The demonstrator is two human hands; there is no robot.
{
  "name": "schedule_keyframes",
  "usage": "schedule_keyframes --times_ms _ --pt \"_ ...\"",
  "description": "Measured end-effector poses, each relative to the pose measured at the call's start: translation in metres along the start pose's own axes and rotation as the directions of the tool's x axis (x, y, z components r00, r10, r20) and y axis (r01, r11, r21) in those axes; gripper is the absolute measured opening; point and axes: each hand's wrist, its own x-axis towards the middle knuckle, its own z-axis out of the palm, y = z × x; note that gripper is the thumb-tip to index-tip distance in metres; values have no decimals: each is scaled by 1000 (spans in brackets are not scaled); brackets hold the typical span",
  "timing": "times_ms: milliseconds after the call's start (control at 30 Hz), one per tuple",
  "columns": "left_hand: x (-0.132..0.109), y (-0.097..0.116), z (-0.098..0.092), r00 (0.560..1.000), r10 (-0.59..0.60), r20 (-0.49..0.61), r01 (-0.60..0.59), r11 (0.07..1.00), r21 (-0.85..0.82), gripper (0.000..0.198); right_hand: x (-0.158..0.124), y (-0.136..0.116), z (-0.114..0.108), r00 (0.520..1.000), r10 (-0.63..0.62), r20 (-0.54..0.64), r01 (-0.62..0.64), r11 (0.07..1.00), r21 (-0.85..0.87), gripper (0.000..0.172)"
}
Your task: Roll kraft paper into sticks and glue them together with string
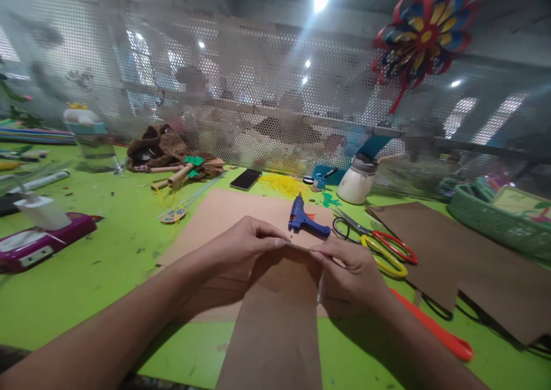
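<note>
A long strip of brown kraft paper runs from the near edge of the view up to both hands. My left hand pinches its far edge at the left corner, thumb on top. At the right corner my right hand grips the same edge between thumb and fingers. The edge between them looks slightly bent. Beneath lie larger sheets of tan paper on the green table. Just beyond my hands rests a blue glue gun. Scissors with red and yellow handles lie right of it.
An orange-handled tool and brown paper pieces lie at right, near a green basket. A purple power strip sits at left. Farther back are a phone, a white bottle and a perforated screen.
</note>
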Motion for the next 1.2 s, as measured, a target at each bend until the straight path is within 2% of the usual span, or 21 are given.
schedule_keyframes --times_ms 233,533,833,1033,1200 --pt "4 -7 3 998 24 -59 -24 1000 10 29 1 -2 -1 995 101 7 -101 993 61 16" --pt "4 -6 6 993 87 -76 -72 980 184 27 4 -4 -3 965 259 23 -260 958 116 16" --pt "3 -3 7 983 141 -116 -111 966 232 27 7 -7 -11 982 178 60 -180 983 26 18" --pt "0 -1 20 980 192 -48 -181 968 176 27 8 -11 -10 983 32 181 -35 999 8 16" --pt "-4 2 26 980 195 -29 -187 968 167 29 6 -13 -7 991 9 133 -9 1000 2 18"
